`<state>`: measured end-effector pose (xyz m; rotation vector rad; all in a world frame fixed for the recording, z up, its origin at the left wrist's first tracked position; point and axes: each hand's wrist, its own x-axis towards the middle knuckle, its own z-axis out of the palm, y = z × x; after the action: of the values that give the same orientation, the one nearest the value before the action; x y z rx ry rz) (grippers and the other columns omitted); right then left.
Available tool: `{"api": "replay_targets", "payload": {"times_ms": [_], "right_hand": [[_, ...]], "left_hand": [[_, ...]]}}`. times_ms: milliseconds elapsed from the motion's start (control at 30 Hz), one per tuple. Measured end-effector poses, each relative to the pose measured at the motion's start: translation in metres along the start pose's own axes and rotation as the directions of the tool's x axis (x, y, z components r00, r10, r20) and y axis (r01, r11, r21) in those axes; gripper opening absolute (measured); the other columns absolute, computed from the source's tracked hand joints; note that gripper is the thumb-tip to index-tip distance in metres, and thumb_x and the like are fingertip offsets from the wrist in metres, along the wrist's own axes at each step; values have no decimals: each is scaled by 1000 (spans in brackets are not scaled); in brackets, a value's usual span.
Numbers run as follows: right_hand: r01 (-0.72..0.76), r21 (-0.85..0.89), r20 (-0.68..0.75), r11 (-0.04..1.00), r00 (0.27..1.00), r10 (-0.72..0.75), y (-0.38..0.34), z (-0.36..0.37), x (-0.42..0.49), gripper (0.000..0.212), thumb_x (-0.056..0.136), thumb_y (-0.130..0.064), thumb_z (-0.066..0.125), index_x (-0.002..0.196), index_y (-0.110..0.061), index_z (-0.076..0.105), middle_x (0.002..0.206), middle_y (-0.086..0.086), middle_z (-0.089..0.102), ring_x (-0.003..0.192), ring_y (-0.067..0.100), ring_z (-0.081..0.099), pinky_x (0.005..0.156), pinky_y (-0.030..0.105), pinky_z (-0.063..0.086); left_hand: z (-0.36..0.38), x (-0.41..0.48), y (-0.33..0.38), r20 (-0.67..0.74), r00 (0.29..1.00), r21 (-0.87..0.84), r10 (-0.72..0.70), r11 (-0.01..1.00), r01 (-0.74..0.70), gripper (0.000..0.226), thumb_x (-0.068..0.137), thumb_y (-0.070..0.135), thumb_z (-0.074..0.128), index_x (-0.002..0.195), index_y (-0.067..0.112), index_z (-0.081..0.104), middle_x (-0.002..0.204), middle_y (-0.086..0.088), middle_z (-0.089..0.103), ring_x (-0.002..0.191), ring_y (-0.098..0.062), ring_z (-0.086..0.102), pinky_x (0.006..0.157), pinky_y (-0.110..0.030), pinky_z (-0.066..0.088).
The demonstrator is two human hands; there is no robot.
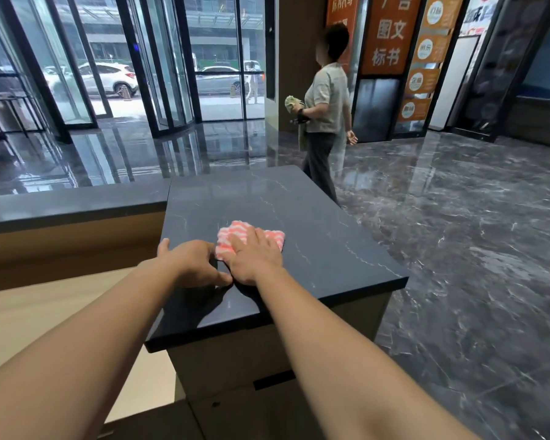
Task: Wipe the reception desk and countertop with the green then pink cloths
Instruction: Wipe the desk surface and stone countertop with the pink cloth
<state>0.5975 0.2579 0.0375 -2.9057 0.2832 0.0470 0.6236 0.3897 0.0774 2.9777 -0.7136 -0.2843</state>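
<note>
Right hand [256, 257]: flat, fingers straight and spread, palm pressing the pink cloth [234, 230]. Left hand [192, 263]: fingers loosely bent, resting on the countertop [315, 223], holding nothing, touching the right hand at the thumb side; contact with the cloth cannot be told. The cloth lies near the middle of the dark veined countertop. A lower ledge [70, 208] adjoins on the left. Beyond, a person [326, 103] carries a greenish cloth [290, 102] across the glossy floor [458, 217].
</note>
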Motion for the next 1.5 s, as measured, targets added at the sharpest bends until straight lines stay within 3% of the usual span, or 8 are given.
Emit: {"api": "replay_targets", "payload": {"times_ms": [200, 367, 500, 600, 833, 1100, 1267, 1500], "right_hand": [[-84, -9, -82, 996, 993, 83, 53, -9, -5, 55, 100, -47, 29, 152, -33, 23, 161, 9, 11, 147, 27, 11, 117, 43, 11], [-248, -46, -127, 968, 962, 241, 129, -27, -16, 53, 100, -47, 28, 150, -32, 27, 157, 9, 21, 141, 27, 22, 113, 43, 19], [-321, -62, -106, 945, 944, 314, 162, -34, -25, 55, 100, -48, 25, 153, -31, 20, 160, 9, 16, 145, 28, 17, 115, 44, 17], [-327, -55, -86, 943, 943, 322, 162, -36, -30, 55, 101, -46, 24, 154, -30, 18, 162, 8, 10, 147, 27, 12, 117, 43, 14], [-227, -3, -87, 974, 970, 226, 100, -19, -47, 53, 103, -43, 24, 154, -30, 16, 163, 9, 2, 149, 26, 4, 118, 43, 7], [-57, 10, -54, 998, 997, 58, 10, 3, -61, 59, 102, -35, 35, 156, -25, 10, 163, 11, -7, 150, 28, -5, 119, 43, -1], [-18, 31, -86, 999, 996, 20, 30, 0, -67, 54, 102, -33, 32, 153, -28, 17, 163, 5, 0, 149, 27, 3, 118, 42, 6], [-255, 3, -182, 967, 951, 252, 131, -22, -81, 48, 101, -37, 32, 149, -30, 29, 159, 5, 16, 144, 26, 20, 114, 41, 17]], "left_hand": [[-3, -9, 9, 61, 997, -5, -53, 999, 54, 53, 71, 67, 67, 107, 28, 59, 108, 9, 61, 116, -20, 54, 112, -48, 21], [0, -13, 11, 85, 995, 5, -50, 999, 50, 41, 75, 63, 67, 95, 29, 59, 100, 7, 61, 99, -20, 53, 110, -48, 23], [2, -13, 11, 79, 995, -32, -65, 997, 68, 55, 76, 62, 67, 116, 26, 60, 114, 4, 61, 114, -23, 53, 111, -48, 23], [5, -13, 10, 80, 994, -63, -74, 995, 79, 67, 77, 60, 67, 130, 21, 54, 126, 1, 59, 122, -24, 51, 113, -48, 23], [7, -10, 11, 104, 993, -94, -63, 993, 72, 64, 77, 58, 68, 128, 20, 56, 127, 1, 59, 121, -25, 51, 112, -47, 26], [12, -1, 13, 125, 990, -76, -66, 994, 76, 30, 78, 49, 70, 90, 25, 59, 100, 0, 63, 101, -23, 58, 104, -47, 39], [11, 2, 14, 142, 984, -50, -104, 992, 112, 31, 75, 49, 72, 88, 26, 58, 102, -1, 63, 101, -25, 57, 101, -45, 41], [10, 1, 14, 131, 985, -46, -108, 992, 115, 37, 72, 51, 74, 92, 25, 57, 106, -2, 62, 103, -27, 57, 102, -46, 40]]}}
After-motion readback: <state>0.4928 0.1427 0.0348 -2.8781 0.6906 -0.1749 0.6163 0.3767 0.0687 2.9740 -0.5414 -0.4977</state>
